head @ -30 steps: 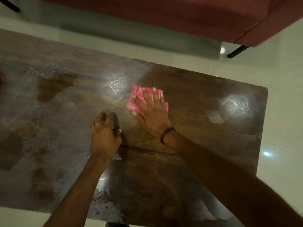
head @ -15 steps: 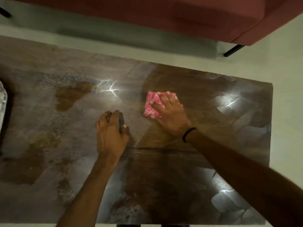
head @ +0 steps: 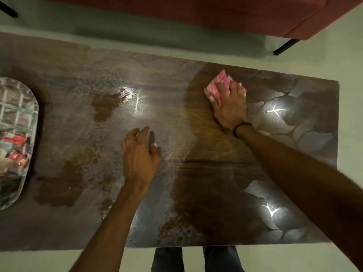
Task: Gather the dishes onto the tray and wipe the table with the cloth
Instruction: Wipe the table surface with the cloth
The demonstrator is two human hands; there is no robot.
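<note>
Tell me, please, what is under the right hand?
A pink cloth lies under the right hand; only its far and left edges show, the rest is covered.

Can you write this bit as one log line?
step: wiping; right hand: presses cloth on table; left hand: rests on table; tray: left edge

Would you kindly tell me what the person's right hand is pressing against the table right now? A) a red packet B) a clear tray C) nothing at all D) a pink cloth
D: the right hand lies flat over the pink cloth on the table, while the left hand rests on the wood holding nothing.
</note>
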